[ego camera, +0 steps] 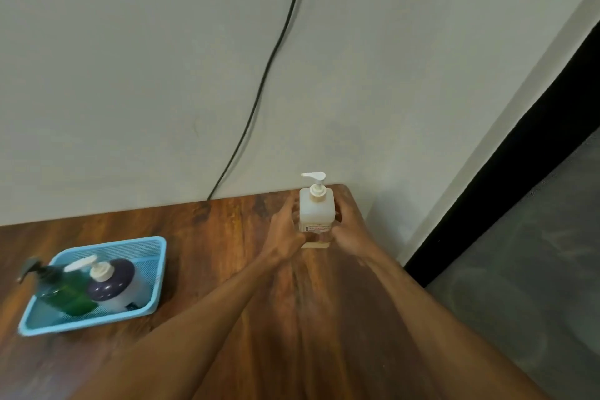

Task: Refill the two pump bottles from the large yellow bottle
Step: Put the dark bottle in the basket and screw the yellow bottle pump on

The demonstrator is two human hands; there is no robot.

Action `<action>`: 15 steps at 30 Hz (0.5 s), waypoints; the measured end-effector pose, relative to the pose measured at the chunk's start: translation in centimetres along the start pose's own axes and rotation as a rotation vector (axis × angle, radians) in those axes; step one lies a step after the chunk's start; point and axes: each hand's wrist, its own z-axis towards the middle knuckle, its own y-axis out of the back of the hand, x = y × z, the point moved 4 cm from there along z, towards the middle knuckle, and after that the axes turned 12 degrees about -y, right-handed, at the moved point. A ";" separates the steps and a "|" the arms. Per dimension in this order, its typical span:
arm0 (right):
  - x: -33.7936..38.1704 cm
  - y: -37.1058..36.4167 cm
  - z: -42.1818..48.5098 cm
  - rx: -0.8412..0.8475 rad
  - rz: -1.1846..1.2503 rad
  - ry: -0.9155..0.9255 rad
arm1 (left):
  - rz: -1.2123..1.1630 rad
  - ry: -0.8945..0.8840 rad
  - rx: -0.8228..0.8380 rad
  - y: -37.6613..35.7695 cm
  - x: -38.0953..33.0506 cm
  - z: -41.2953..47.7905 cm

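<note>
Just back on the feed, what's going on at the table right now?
A person has both hands on a pale pump bottle that stands upright near the far right corner of the wooden table. The left hand grips its left side and the right hand its right. Its pump head is on. At the left, a blue basket holds a green pump bottle and a purple-and-white pump bottle. No large yellow bottle is in view.
</note>
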 end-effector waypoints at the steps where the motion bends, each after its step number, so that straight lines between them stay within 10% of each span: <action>1: -0.9 -0.1 1.1 -0.011 -0.004 0.007 | 0.005 0.003 0.009 -0.8 0.9 0.8; 15: -8.1 -1.7 8.5 -0.035 -0.036 -0.005 | -0.026 0.044 0.017 -4.9 7.5 4.7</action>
